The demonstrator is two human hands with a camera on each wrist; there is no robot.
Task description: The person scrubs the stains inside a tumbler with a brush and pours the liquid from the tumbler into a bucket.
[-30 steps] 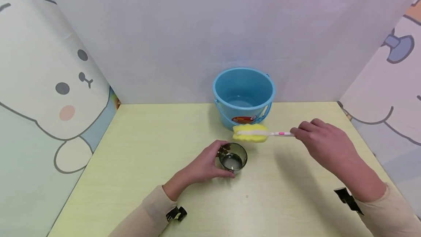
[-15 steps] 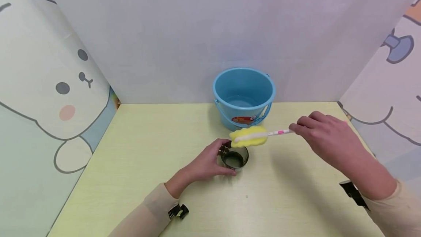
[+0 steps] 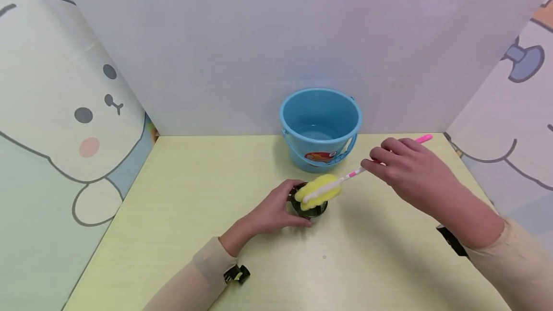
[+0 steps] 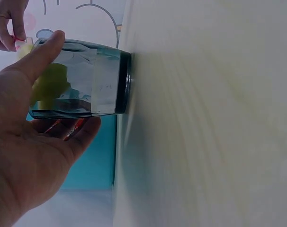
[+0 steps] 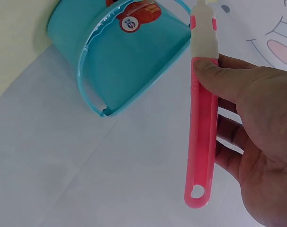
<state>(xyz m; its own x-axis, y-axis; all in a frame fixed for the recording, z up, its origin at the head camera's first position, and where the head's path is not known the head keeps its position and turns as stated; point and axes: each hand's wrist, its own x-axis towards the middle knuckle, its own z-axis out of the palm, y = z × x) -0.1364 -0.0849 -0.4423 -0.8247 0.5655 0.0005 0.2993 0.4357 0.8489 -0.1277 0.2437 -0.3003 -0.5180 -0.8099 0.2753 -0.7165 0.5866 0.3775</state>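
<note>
A dark tinted glass cup stands upright on the table. My left hand grips it round the side, thumb on one side and fingers on the other. My right hand holds a sponge bottle brush by its pink handle, thumb pressed along the top of the grip. The brush's yellow sponge head slants down over the cup's mouth and covers much of it in the head view. Through the glass in the left wrist view, yellow sponge shows near the rim.
A blue bucket with its handle hanging down in front stands behind the cup, near the back wall. The pale wooden table ends at a white backdrop. Cartoon-printed panels flank both sides.
My right hand has brought the brush left and down, tilting its sponge head from beside the cup to over its mouth. The left hand stays on the cup, shifting only slightly.
</note>
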